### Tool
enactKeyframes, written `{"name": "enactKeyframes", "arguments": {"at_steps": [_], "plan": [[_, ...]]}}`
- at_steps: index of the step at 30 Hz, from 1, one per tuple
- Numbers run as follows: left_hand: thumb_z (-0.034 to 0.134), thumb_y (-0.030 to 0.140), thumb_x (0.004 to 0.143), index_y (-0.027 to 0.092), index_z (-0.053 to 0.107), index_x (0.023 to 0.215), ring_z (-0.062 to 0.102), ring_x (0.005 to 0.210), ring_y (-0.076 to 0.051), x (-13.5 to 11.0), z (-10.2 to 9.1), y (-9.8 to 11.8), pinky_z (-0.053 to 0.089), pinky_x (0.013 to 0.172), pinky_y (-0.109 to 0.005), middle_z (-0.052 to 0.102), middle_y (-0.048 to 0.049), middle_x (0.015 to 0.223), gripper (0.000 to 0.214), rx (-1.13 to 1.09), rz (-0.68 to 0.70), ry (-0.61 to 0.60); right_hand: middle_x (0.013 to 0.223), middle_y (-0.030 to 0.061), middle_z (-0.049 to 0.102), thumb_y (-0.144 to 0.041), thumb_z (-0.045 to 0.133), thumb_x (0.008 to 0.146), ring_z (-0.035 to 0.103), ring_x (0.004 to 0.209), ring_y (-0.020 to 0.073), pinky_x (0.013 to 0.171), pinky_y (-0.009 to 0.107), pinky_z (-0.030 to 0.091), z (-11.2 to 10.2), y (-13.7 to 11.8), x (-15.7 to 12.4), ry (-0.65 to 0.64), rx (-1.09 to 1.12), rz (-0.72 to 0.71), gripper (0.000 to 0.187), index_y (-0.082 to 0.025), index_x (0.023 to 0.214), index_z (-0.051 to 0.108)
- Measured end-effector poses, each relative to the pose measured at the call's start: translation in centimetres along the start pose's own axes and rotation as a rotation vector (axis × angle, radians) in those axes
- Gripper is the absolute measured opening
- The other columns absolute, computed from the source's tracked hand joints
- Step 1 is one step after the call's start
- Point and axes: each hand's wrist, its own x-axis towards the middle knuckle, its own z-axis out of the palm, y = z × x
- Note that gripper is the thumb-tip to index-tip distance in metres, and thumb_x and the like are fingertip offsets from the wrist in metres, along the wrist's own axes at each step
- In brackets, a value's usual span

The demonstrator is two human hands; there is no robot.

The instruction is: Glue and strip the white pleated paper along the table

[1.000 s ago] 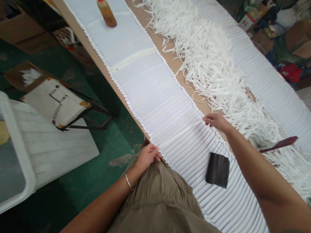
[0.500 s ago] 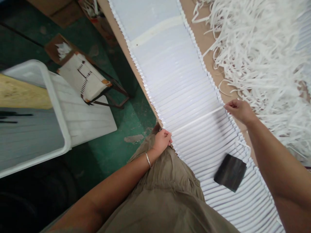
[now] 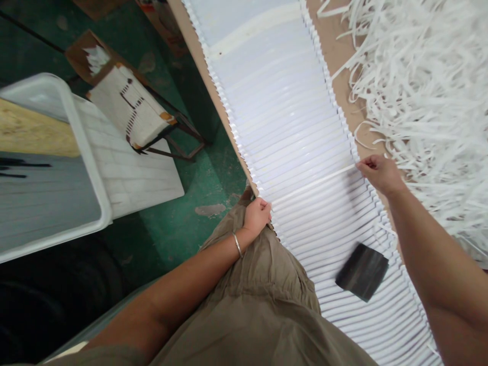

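A narrow white strip (image 3: 316, 181) is stretched across a long row of overlapping white sheets (image 3: 293, 137). My left hand (image 3: 258, 217) pinches the strip's near end at the left edge of the row. At the right edge, my right hand (image 3: 379, 172) pinches the other end between thumb and fingers. The strip lies close over the sheets, and I cannot tell whether it touches them along its whole length. A dark, flat rectangular piece (image 3: 363, 272) rests on the sheets below my right hand.
A large heap of loose white strips (image 3: 423, 96) covers the right of the brown tabletop (image 3: 335, 30). Left of the table, on the green floor (image 3: 213, 173), are a white plastic bin (image 3: 102, 203) and a stool with a worn white cover (image 3: 129, 109). An open cardboard box (image 3: 82, 56) stands behind it.
The view has shifted slightly, so the table appears a little further right and higher. Both hands keep hold of the strip's ends, with little other movement.
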Motion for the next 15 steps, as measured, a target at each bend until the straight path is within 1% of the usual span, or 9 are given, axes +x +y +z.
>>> {"name": "enactKeyframes", "arguments": {"at_steps": [6,11,15], "plan": [[0.056,0.026,0.091,0.021,0.05,0.072,0.052,0.044,-0.012,0.2,0.0,0.3,0.039,0.053,-0.024,0.058,0.0031,0.052,0.021,-0.025,-0.015,-0.016,0.067,0.0021,0.063,-0.034,0.064,0.087,0.052,0.062,0.0127,0.066,0.028,0.041,0.3,0.2,0.6,0.002,0.004,-0.024,0.017,-0.017,0.084,0.063],[0.056,0.028,0.091,0.021,0.051,0.071,0.053,0.044,-0.012,0.4,0.2,0.2,0.04,0.052,-0.023,0.058,0.0037,0.051,0.021,0.006,-0.018,-0.013,0.063,0.0013,0.062,-0.037,0.065,0.083,0.055,0.063,0.0162,0.066,0.03,0.043,0.6,0.5,1.3,0.01,-0.005,-0.03,0.018,-0.019,0.082,0.064],[0.056,0.029,0.09,0.02,0.053,0.073,0.053,0.044,-0.012,0.4,0.3,0.0,0.04,0.052,-0.023,0.059,0.0037,0.052,0.019,0.008,-0.018,-0.029,0.06,0.0012,0.061,-0.041,0.064,0.08,0.056,0.062,0.0183,0.064,0.031,0.044,0.9,1.1,1.6,0.045,-0.023,-0.072,0.02,-0.02,0.08,0.065]]}}
